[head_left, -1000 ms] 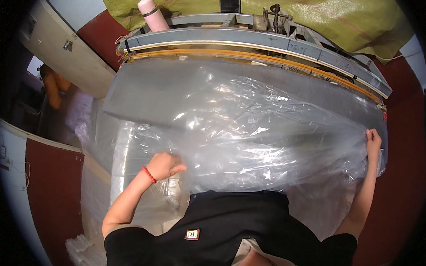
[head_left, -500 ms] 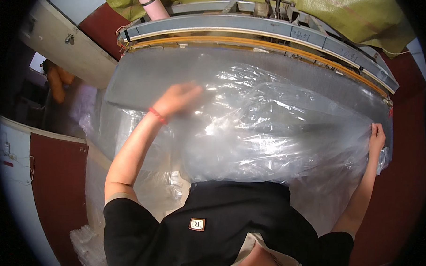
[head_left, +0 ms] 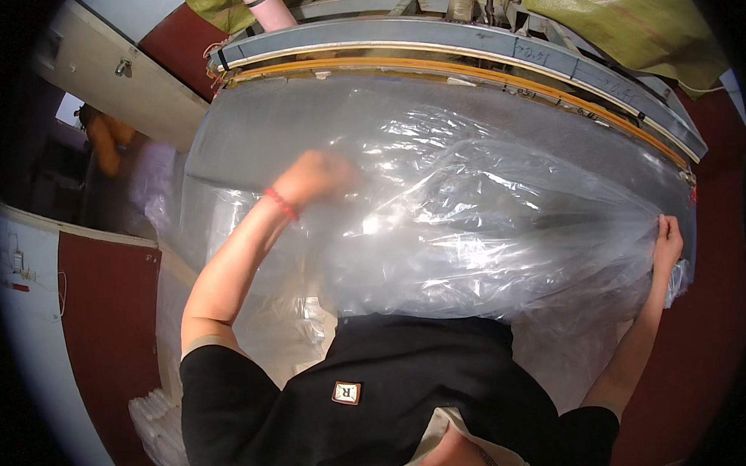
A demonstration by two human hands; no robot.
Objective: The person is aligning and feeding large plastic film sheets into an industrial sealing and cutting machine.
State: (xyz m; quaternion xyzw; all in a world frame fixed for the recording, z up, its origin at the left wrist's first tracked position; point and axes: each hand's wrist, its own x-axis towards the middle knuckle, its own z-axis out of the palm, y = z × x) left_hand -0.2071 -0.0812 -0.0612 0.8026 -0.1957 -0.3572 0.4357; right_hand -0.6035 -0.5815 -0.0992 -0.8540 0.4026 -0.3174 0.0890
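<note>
A large clear plastic bag (head_left: 488, 221) lies spread and crinkled over a wide grey work surface (head_left: 254, 130) in front of me. My left hand (head_left: 313, 176), with a red band at the wrist, is blurred and lies over the upper left part of the plastic, fingers loosely apart. My right hand (head_left: 665, 243) grips the bag's bunched right edge at the far right. The plastic fans out in taut folds from that grip.
A long grey and orange bar (head_left: 465, 53) of a machine runs along the far edge of the surface. An olive-green sheet (head_left: 628, 19) lies behind it. A pink cylinder (head_left: 262, 7) stands at the back. More clear plastic (head_left: 162, 421) hangs at lower left.
My left hand rose from the near edge of the plastic and swept up and rightward over it. The right hand kept its grip on the right edge.
</note>
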